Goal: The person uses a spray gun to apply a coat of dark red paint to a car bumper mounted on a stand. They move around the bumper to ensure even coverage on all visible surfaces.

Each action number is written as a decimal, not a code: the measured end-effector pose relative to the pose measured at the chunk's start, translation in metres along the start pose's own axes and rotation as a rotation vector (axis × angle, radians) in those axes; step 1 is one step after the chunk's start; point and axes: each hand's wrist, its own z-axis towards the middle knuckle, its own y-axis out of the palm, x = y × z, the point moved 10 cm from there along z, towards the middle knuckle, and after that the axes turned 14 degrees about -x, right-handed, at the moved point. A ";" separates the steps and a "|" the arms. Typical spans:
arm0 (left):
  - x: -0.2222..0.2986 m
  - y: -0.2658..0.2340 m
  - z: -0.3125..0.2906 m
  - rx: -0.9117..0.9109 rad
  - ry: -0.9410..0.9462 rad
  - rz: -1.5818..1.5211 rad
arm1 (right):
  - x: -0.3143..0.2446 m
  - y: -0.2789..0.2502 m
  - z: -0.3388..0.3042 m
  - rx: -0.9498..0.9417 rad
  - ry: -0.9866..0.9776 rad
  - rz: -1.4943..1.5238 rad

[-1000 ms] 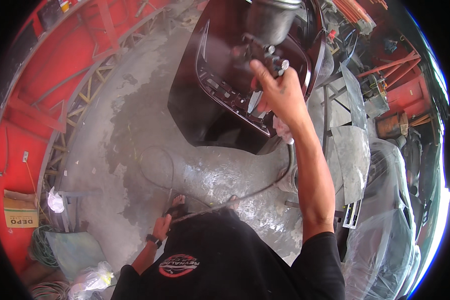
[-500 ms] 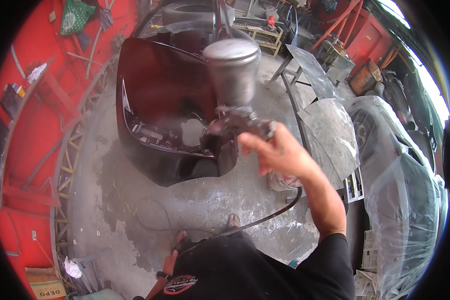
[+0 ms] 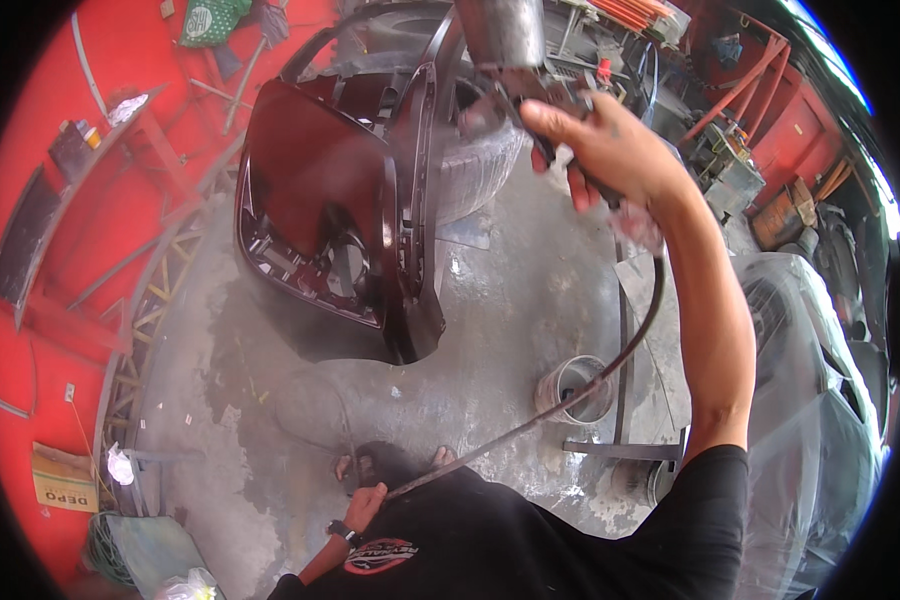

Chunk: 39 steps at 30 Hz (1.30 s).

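Observation:
My right hand (image 3: 615, 145) is raised at the upper middle, fingers wrapped round the grip of a spray gun (image 3: 505, 40) with a metal cup on top. The cup's top runs out of the picture. From the grip a dark air hose (image 3: 560, 405) curves down toward my body. Low in the picture, my left hand (image 3: 368, 505) is closed on that hose near my waist. A dark red, glossy car bumper (image 3: 315, 150) stands on end to the left of the gun, with a gap between them.
Behind the bumper lies a tire (image 3: 480, 175). A bucket (image 3: 577, 390) stands on the concrete floor, near the hose. Plastic sheeting covers a car (image 3: 800, 400) at right. A red wall (image 3: 45, 370) and a lattice metal beam (image 3: 135, 345) run along the left.
My right hand and the spray gun have moved up and away to the right, clear of the bumper. My left hand has come further into view on the hose. The view has shifted.

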 end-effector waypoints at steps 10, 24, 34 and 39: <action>0.000 0.036 0.026 0.188 -0.167 -0.234 | 0.045 -0.029 0.018 0.195 -0.069 0.015; -0.078 0.086 0.088 0.217 -0.163 0.048 | 0.162 0.082 -0.040 -0.518 0.102 0.290; -0.002 0.122 0.162 0.424 -0.307 -0.269 | 0.090 -0.124 0.104 -0.105 -0.118 0.111; -0.030 0.146 0.200 0.489 -0.443 -0.244 | 0.067 -0.157 0.145 -0.195 -0.185 0.078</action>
